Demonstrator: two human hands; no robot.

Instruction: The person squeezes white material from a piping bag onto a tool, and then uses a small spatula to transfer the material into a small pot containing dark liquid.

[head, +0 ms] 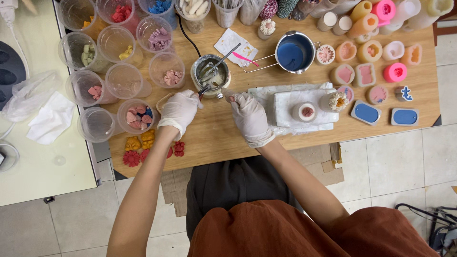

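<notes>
My left hand (180, 108), in a white glove, grips the dark handle of a small metal pot (211, 74) that stands on the wooden table (214, 138). The pot holds pale melted wax, and a metal stirring rod (224, 56) leans in it. My right hand (247, 116), also gloved, pinches a small metal tool (220, 93) whose tip is at the pot's near rim. The two hands are close together, just in front of the pot.
Several clear plastic cups (124, 78) with coloured wax pieces crowd the left. A metal pot of blue wax (294, 51) and several silicone moulds (366, 74) lie to the right. A white slab (290, 107) carries small candles. Wax flowers (138, 145) sit at the front left edge.
</notes>
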